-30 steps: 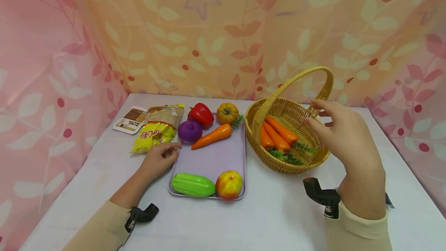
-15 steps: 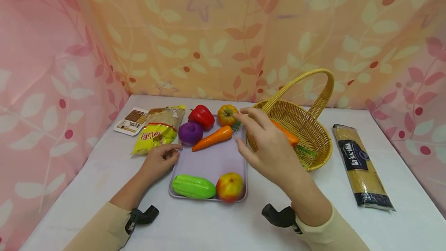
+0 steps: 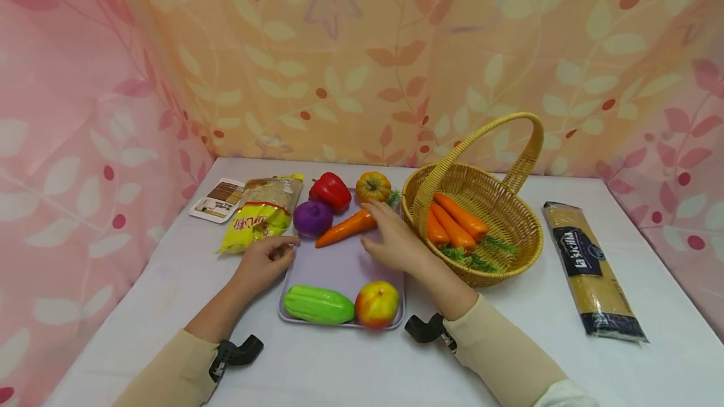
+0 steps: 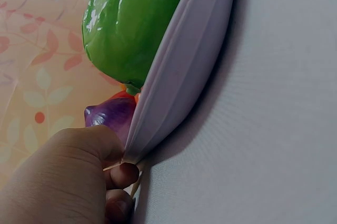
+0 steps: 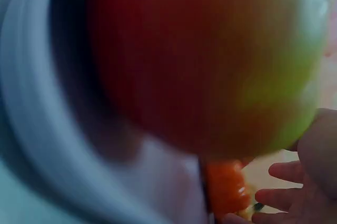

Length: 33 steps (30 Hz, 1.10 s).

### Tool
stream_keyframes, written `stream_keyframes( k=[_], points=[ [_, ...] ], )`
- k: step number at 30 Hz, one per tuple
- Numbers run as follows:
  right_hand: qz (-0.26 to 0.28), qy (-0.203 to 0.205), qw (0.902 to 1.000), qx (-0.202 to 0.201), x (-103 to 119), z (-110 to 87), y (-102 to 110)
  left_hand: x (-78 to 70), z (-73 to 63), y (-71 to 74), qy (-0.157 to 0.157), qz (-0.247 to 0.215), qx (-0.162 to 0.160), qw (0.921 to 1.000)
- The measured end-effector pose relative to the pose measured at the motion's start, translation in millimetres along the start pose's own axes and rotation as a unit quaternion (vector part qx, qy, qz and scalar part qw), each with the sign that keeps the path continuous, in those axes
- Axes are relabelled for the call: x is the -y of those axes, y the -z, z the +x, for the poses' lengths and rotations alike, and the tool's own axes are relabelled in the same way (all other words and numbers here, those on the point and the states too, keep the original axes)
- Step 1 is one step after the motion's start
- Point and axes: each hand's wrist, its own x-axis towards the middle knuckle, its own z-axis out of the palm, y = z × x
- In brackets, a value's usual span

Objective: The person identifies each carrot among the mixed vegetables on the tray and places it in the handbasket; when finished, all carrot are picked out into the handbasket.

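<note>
My left hand pinches the left rim of the lilac tray between thumb and fingers. Over the tray's right side hovers my right hand, fingers apart, close to the single orange carrot; the right wrist view shows nothing gripped, and whether a fingertip touches the carrot I cannot tell. Beside that carrot sit a purple onion-like vegetable, a red bell pepper and a small orange pumpkin. Along the near edge lie a green ridged vegetable and a red-yellow round fruit.
A wicker basket with a tall handle stands right of the tray, holding several carrots. Further right lies a long La Sicilia pasta packet. On the left are a yellow bag and a flat brown-white packet.
My right hand has moved left from above the basket to the tray, beside the carrot, uncovering the pasta packet. My left hand stays at the tray's rim.
</note>
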Motion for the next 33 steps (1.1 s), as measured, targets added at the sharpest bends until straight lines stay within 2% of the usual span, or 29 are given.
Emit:
stream_keyframes(
  k=[3, 7, 12, 16, 20, 24, 28, 33],
  points=[
    [-0.014, -0.038, 0.9991, 0.014, -11.1, -0.5, -6.2, 1.8, -0.3, -4.3, -0.004, -0.003, -0.001, 1.0000],
    [-0.057, -0.058, 0.9966, 0.012, -15.9, -2.1, -11.7, 2.9, -0.7, -7.3, -0.004, 0.001, -0.001, 1.0000],
    [-0.124, -0.058, 0.9901, 0.029, -11.3, -2.8, -14.9, 1.4, -0.5, -6.3, 0.006, 0.009, -0.001, 0.9999],
    [-0.148, -0.043, 0.9867, 0.052, -0.1, -5.7, -8.6, -1.0, 0.0, -5.0, 0.009, 0.007, 0.005, 0.9999],
    [-0.149, -0.020, 0.9867, 0.060, 22.6, -15.8, 10.4, -1.1, 0.6, -4.3, 0.005, 0.010, 0.005, 0.9999],
    [-0.139, 0.011, 0.9891, 0.047, 51.9, -35.3, 40.9, -1.3, 0.7, -3.6, -0.001, 0.008, 0.003, 1.0000],
    [-0.109, 0.040, 0.9932, 0.012, 72.9, -61.0, 73.5, -1.3, 0.5, -2.8, -0.003, 0.006, 0.003, 1.0000],
    [-0.079, 0.075, 0.9926, -0.054, 81.1, -95.7, 111.4, 0.1, -0.2, -1.9, -0.007, 0.006, -0.003, 1.0000]
  ],
)
